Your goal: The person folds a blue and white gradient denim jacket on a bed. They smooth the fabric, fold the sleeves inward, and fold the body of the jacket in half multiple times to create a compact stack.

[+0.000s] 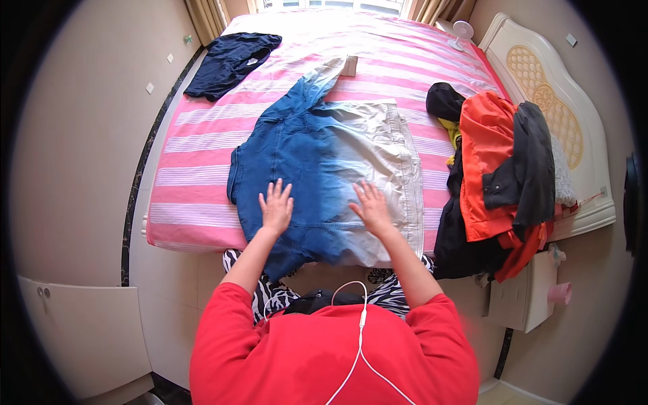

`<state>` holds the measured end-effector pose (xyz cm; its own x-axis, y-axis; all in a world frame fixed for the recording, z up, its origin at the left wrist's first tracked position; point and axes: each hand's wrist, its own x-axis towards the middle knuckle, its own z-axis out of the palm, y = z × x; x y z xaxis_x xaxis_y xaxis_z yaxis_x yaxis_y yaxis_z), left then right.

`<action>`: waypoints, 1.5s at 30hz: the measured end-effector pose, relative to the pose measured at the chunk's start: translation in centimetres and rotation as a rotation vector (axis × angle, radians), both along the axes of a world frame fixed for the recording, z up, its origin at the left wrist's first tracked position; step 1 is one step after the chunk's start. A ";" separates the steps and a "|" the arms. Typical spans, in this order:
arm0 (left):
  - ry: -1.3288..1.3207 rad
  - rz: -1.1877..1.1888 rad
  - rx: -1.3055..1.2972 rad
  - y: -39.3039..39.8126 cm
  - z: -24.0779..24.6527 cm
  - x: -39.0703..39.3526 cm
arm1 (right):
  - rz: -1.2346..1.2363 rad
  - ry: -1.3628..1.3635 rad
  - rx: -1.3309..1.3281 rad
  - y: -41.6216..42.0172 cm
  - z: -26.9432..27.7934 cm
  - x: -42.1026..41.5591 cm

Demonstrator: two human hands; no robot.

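A denim jacket (304,162), shading from dark blue to off-white, lies spread on the bed before me. Its collar (233,174) points left and its pale hem (412,187) points right. One sleeve (309,88) stretches away toward the window, ending in a light cuff. Another part of the jacket hangs over the near bed edge. My left hand (277,208) rests palm down on the blue part, fingers spread. On the pale part, my right hand (373,210) lies flat with its fingers apart. Neither hand grips the cloth.
Pink-and-white striped bedding (195,190) covers the bed. A dark navy garment (230,66) lies at the far left. Orange, black and grey clothes (488,167) are heaped at right by the headboard (552,96). A small white fan (461,33) stands beyond them. A nightstand (526,293) is at lower right.
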<state>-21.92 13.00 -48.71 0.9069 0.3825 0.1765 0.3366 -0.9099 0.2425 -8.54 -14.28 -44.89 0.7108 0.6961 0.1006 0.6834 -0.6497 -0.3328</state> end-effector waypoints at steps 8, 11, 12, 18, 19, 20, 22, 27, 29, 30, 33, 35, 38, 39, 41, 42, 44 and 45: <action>0.305 -0.034 -0.023 -4.6 -5.4 0.6 | -0.093 0.003 -0.313 2.6 -11.6 -0.6; 0.281 -0.022 -0.021 -3.7 -7.0 -0.8 | -0.483 0.045 -0.386 -7.6 -13.1 4.4; 0.269 -0.012 -0.014 -3.4 -6.7 -0.5 | -0.502 0.115 -0.441 -9.5 -11.3 5.8; 0.140 -0.109 -0.018 -4.3 -4.4 1.7 | -0.490 -0.177 -0.118 -7.5 -12.3 7.3; 0.090 -0.127 0.000 -4.4 -3.8 2.8 | -0.363 -0.207 -0.157 -4.3 -11.9 6.5; 0.039 -0.140 0.019 -4.2 -3.4 4.0 | -0.232 -0.238 -0.191 -0.6 -11.0 5.5; 0.013 -0.064 0.054 -3.7 -3.7 6.5 | 0.020 -0.093 -0.125 4.2 -10.3 3.6; 0.193 0.020 0.070 -1.0 -7.3 6.4 | -0.321 -0.052 -0.321 -2.4 -12.0 11.9; 0.230 0.029 0.037 -1.1 -6.7 5.9 | -0.503 0.032 -0.363 -8.1 -11.9 16.0; 0.242 0.033 0.021 -1.1 -6.3 6.0 | -0.582 -0.040 -0.372 -9.0 -11.0 16.8; 0.150 -0.030 0.003 -0.6 -5.8 8.5 | -0.610 -0.169 -0.102 -11.7 -11.4 21.5; 0.072 -0.052 0.026 0.5 -5.4 10.9 | -0.542 -0.231 0.254 -9.8 -11.7 25.0; 0.025 -0.002 0.087 2.6 -6.5 15.7 | -0.592 0.001 0.269 -4.9 -11.8 29.8; 0.067 -0.001 0.111 2.9 -7.1 17.0 | -0.601 0.004 0.308 -4.3 -12.8 31.6; 0.103 0.013 0.146 2.6 -7.8 17.8 | -0.611 0.016 0.388 -2.8 -15.1 35.1; 0.108 0.013 0.143 2.6 -7.9 17.7 | -0.650 0.110 0.468 -2.0 -15.5 36.6; 0.121 0.017 0.147 2.8 -7.9 17.7 | -0.728 0.302 0.620 -0.4 -15.9 39.1; 0.121 0.018 0.142 2.9 -7.9 17.7 | -0.735 0.304 0.577 0.2 -15.8 40.1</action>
